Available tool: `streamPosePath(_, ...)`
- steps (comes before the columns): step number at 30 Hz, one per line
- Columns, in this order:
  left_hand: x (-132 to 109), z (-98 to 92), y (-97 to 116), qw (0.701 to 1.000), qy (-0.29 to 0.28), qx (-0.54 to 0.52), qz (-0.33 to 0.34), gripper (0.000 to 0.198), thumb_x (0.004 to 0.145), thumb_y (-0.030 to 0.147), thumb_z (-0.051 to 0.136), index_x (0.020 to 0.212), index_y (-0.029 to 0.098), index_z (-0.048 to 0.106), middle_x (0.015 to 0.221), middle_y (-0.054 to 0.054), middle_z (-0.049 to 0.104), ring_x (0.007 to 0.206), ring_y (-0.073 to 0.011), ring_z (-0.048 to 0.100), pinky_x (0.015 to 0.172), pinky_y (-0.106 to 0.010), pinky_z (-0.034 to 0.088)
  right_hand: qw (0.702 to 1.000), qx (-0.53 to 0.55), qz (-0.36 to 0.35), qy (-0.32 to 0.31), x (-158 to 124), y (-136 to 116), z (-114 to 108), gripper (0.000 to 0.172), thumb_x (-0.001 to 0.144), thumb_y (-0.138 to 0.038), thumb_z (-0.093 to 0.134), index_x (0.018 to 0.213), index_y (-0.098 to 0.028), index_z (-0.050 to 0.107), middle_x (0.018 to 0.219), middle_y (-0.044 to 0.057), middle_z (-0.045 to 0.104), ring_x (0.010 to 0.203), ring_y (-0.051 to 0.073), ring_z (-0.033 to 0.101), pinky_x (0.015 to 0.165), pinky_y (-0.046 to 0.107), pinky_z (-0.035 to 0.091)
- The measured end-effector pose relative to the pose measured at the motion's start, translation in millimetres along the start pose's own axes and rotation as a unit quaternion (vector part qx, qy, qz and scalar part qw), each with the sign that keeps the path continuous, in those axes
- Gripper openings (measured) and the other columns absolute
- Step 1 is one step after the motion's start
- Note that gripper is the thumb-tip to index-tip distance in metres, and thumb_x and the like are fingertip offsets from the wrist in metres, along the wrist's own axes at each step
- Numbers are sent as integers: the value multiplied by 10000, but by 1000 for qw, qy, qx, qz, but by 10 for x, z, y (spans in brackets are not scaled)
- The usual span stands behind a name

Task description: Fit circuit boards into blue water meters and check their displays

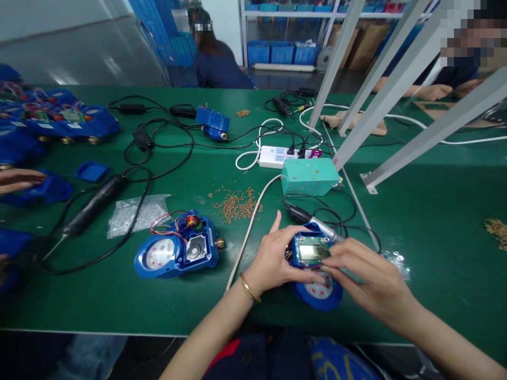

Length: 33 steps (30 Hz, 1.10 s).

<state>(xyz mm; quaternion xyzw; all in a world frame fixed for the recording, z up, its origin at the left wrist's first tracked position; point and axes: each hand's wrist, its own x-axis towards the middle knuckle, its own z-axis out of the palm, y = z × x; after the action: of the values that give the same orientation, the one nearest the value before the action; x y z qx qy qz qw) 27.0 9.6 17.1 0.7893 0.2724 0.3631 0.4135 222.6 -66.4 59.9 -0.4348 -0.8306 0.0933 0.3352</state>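
A blue water meter (321,302) lies on the green table in front of me, its round dial toward me. Set in its upper housing is a circuit board with a small LCD display (312,252) showing digits. My left hand (273,258) is closed around the left side of the housing, thumb below the board and fingers above it. My right hand (366,272) has its fingertips pinched together at the board's right edge; whatever is between them is hidden. Just behind the meter lies an electric screwdriver (317,221). A second, open water meter (160,258) with loose wires sits to the left.
Loose brass screws (237,206) are heaped mid-table beside a white cable. A teal box (309,177) and a power strip (277,157) stand behind. Grey metal posts (376,95) rise at right. Another screwdriver (93,206) and a bag (132,216) lie left, near a co-worker's hand (19,180).
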Motion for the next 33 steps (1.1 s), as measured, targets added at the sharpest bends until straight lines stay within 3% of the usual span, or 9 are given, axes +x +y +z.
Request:
streamPosePath(4, -22, -21, 53, 1000, -17, 12, -2, 489, 790, 484, 655, 1181, 205, 561, 1115, -57, 728, 1053, -236, 694, 1250, -537, 56, 1000, -6, -10, -6, -34, 13, 30, 97, 911, -70, 594, 956, -148, 631, 882, 64, 629, 828, 163, 608, 762, 287, 529)
streamPosePath(9, -34, -36, 107, 999, -33, 26, -27, 434, 770, 345, 628, 1177, 215, 548, 1159, -64, 710, 1104, -239, 669, 1236, -565, 80, 998, -52, -44, 15, -67, -28, 83, 103, 909, -71, 582, 963, -147, 626, 891, 82, 647, 849, 195, 625, 788, 328, 548)
streamPosePath(16, -28, -77, 96, 999, -39, -1, -35, 541, 713, 398, 725, 1195, 223, 553, 1168, -57, 707, 1107, -256, 670, 1236, -564, 118, 995, -68, -56, 40, -57, -67, 90, 148, 891, -45, 585, 974, -147, 655, 879, 82, 652, 799, 190, 623, 714, 330, 524)
streamPosePath(23, -23, -84, 42, 998, -27, -51, -17, 576, 701, 409, 779, 1201, 214, 568, 1163, -52, 710, 1085, -249, 684, 1244, -551, 110, 991, -59, -19, 116, -47, -73, 146, 101, 866, -51, 636, 898, -129, 690, 895, 91, 574, 847, 189, 582, 710, 327, 525)
streamPosePath(33, -37, -40, 23, 997, 7, -67, -28, 612, 686, 522, 785, 1165, 193, 592, 1134, -63, 725, 1044, -253, 700, 1241, -555, 151, 994, -29, -22, 106, -172, -19, 242, 191, 891, -42, 594, 1029, -156, 659, 902, 65, 610, 784, 152, 639, 697, 273, 562)
